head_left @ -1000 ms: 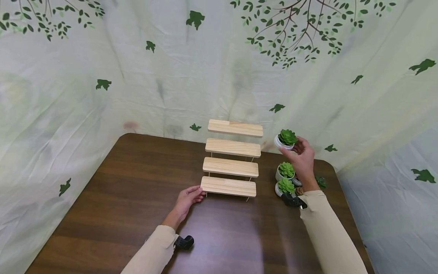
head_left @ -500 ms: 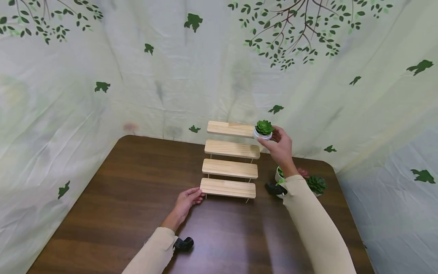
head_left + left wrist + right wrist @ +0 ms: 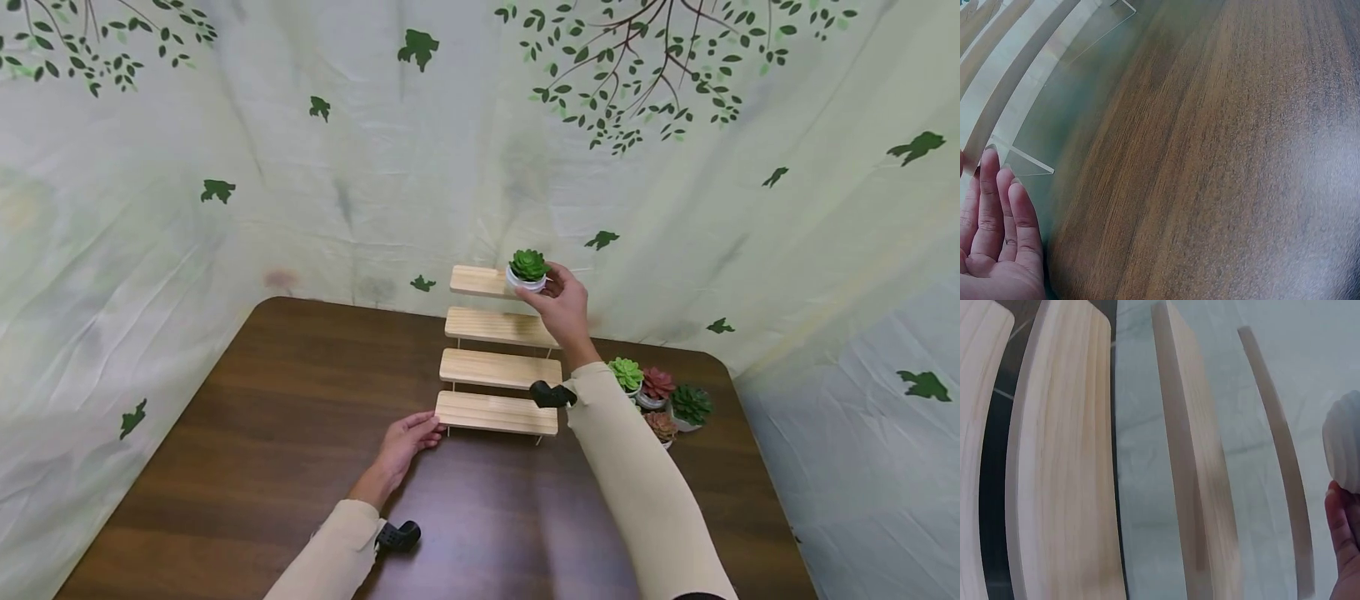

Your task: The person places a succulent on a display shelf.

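A potted succulent [image 3: 529, 265], dark green in a white pot, is held upright by its side between the thumb and fingers of my right hand [image 3: 564, 312]. In the head view it overlaps the right part of the top board [image 3: 476, 282] of a stepped wooden shelf. The right wrist view shows the ribbed white pot [image 3: 1343, 444] apart from the boards. My left hand [image 3: 405, 442] pinches the left end of the lowest board [image 3: 495, 412]. In the left wrist view its fingers [image 3: 990, 212] extend beneath that board, beside a clear support [image 3: 1032, 159].
Right of the shelf stand several other succulents: a light green one [image 3: 625, 373], a red one [image 3: 657, 383], a dark green one [image 3: 691, 405] and a brownish one [image 3: 662, 426]. My right sleeve hides part of that group. A leaf-printed cloth [image 3: 337, 167] hangs behind the brown table [image 3: 300, 400].
My right hand has carried the potted succulent leftward from above the plant group to the top board. The left hand stays at the lowest board's end.
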`<state>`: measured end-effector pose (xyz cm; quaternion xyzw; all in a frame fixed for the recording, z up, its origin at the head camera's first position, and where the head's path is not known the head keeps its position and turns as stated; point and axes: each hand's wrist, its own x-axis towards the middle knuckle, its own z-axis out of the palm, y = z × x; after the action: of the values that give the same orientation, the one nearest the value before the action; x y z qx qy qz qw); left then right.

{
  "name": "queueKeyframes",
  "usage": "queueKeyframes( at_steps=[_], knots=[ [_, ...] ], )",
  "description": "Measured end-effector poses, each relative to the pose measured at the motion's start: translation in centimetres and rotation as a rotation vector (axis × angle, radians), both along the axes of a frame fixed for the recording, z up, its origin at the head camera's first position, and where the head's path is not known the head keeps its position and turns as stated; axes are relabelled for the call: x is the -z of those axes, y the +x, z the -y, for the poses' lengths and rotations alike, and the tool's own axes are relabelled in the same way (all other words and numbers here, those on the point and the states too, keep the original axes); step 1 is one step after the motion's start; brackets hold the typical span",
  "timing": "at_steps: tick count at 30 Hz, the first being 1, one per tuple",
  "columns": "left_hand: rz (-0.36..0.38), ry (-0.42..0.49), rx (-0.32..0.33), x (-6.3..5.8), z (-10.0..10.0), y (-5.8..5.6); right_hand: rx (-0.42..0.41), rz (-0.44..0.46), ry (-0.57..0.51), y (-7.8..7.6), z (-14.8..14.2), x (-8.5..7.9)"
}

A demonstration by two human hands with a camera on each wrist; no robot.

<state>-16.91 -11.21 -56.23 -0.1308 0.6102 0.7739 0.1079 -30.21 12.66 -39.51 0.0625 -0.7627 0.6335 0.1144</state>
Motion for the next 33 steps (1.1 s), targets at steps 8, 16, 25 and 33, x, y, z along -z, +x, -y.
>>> queueKeyframes(
  at_steps=[8,16,25,33],
  knots=[
    [0.015,0.006,-0.002,0.5,0.0,0.1,-0.044,0.026,0.074,-0.6,2.6,0.6],
    [0.007,0.017,-0.001,0.6,0.2,0.1,-0.017,0.050,0.157,-1.1,4.2,0.8],
    [0.014,0.000,-0.004,0.4,0.3,0.2,-0.013,0.060,0.205,-1.2,5.5,0.4],
    [0.014,-0.004,0.017,-0.3,0.2,0.3,-0.011,0.086,0.164,-1.5,6.9,0.4]
  ],
)
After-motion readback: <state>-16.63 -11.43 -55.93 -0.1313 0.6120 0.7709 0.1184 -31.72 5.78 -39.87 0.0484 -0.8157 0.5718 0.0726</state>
